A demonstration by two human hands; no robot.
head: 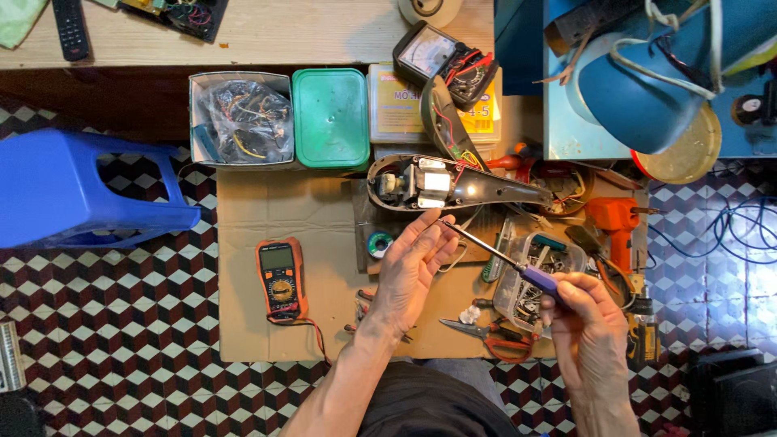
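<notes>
Seen from above, a person sits over a sheet of cardboard laid on a checkered tile floor. The right hand, at about four o'clock from the picture's centre, is closed around the purple handle of a screwdriver, whose thin metal shaft slants up toward ten o'clock. The left hand, just below centre, has its fingers loosely curled, thumb and fingertips pinching the screwdriver's tip; whether anything small sits between them cannot be told. Directly at twelve o'clock from that hand lies an opened dark appliance casing, its inner parts and coloured wires exposed, close to the fingertips but not touching. At nine o'clock from the left hand rests an orange digital multimeter. Above, a green lidded box sits beside a clear box of wires. A blue plastic stool stands at far left. Red-handled pliers lie between the wrists.
</notes>
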